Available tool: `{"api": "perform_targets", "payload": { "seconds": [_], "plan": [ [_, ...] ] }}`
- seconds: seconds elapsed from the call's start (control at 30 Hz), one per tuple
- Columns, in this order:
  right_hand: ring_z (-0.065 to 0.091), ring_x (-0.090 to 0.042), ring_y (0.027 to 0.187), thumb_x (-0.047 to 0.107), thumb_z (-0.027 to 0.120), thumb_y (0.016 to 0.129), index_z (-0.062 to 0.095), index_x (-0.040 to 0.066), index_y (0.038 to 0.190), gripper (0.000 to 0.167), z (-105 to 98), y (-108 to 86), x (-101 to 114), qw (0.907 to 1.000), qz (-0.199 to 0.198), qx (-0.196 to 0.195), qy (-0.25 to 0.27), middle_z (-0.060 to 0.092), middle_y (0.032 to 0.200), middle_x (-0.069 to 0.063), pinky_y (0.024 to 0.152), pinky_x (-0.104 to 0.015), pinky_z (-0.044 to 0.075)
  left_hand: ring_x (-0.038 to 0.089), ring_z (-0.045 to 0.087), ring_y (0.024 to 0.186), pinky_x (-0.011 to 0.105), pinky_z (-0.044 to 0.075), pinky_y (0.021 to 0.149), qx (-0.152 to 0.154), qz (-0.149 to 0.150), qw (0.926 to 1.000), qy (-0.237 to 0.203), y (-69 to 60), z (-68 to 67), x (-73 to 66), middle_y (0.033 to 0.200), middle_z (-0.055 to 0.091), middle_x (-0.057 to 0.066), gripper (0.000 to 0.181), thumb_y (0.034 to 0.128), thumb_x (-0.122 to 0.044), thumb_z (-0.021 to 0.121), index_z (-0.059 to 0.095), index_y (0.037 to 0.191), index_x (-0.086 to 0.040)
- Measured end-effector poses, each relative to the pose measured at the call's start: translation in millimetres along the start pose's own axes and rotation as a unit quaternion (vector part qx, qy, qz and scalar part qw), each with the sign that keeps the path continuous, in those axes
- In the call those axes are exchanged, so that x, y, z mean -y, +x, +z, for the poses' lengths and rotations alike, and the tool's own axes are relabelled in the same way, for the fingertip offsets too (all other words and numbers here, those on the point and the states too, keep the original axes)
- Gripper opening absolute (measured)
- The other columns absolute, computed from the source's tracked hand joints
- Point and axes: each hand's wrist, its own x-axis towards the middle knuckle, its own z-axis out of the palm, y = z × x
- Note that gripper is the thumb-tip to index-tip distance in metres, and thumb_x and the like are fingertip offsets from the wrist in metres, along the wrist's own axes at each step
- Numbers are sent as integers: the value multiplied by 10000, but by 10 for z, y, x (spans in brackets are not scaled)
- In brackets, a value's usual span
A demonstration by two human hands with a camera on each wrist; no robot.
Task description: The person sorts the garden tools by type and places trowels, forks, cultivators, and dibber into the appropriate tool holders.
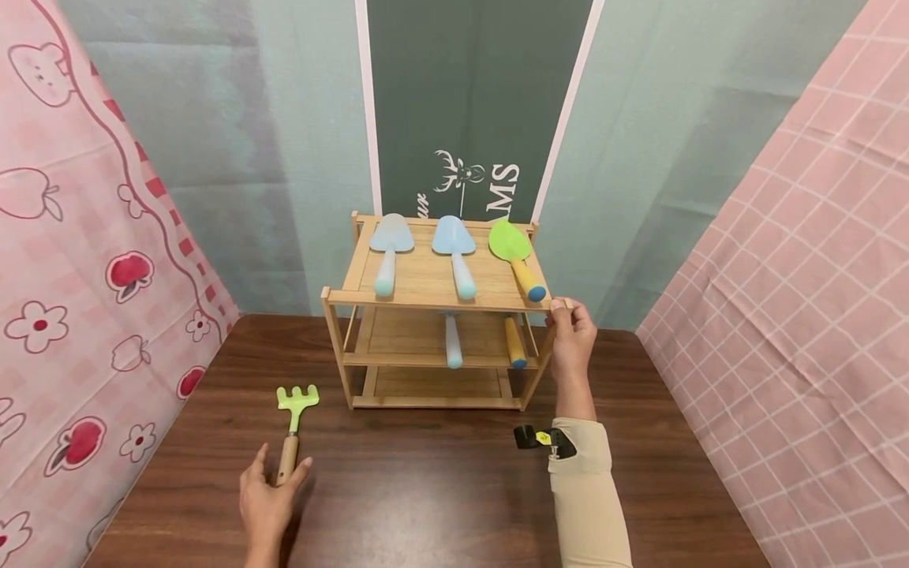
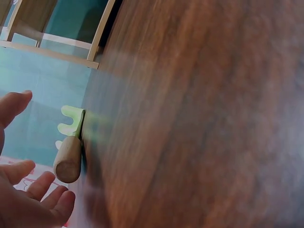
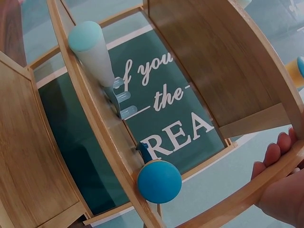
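Observation:
A small toy rake (image 1: pixel 297 402) with a green head and wooden handle lies on the table. My left hand (image 1: pixel 266 497) is at its handle end, thumb and fingers spread to either side. In the left wrist view those fingers stand apart from the handle (image 2: pixel 68 161). With my right hand (image 1: pixel 574 341) I grip the front right corner of a three-level wooden rack (image 1: pixel 426 298). Its top shelf bears two pale blue toy shovels (image 1: pixel 391 234) and a green one (image 1: pixel 508 240) with a yellow handle.
On the middle shelf lie a white-handled rake (image 3: pixel 95 57) with blue prongs and a yellow-handled tool (image 1: pixel 514 343), its head mostly hidden. The rack stands at the back of the brown table (image 1: pixel 412 481). Cloths hang behind and on both sides.

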Motion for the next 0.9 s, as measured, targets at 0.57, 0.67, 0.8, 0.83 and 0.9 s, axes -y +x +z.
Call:
{"api": "perform_targets", "payload": {
  "seconds": [0.57,0.67,0.8,0.83,0.9],
  "plan": [
    [485,-198,668,50,589,896,602,-29,852,91,-9,16,-22,10000,31,-8,22,507,699,-73,679,-291,409,522,270,1149,569,221,929,66,-98,9988,477,48,15,55,1193,373,376,707,742,-203,774,449,1264,145],
    [485,-199,665,46,586,893,594,-66,868,116,-12,10,-18,10000,35,-4,11,510,699,-73,677,-292,407,527,280,1129,562,226,919,-52,-22,9986,523,46,13,71,1160,414,369,628,731,-168,769,506,1206,147],
    [484,-205,668,43,579,893,582,-106,892,149,-15,8,-10,10000,50,12,21,511,702,-82,681,-299,405,511,304,1092,554,219,901,-107,186,9975,671,51,15,91,1089,464,368,541,720,-116,752,550,1142,158],
    [484,-206,669,42,578,894,581,-109,895,151,-13,7,-7,10000,56,14,21,513,702,-79,682,-301,407,507,307,1088,555,214,900,-91,235,9970,725,53,17,95,1078,471,371,527,719,-103,747,554,1133,162],
    [484,-210,670,40,575,897,588,-103,897,143,-9,6,-4,10000,68,20,26,515,701,-72,682,-306,407,499,311,1083,559,201,903,-55,318,9961,824,58,19,102,1063,482,379,500,718,-77,741,561,1115,169]
  ]
}}
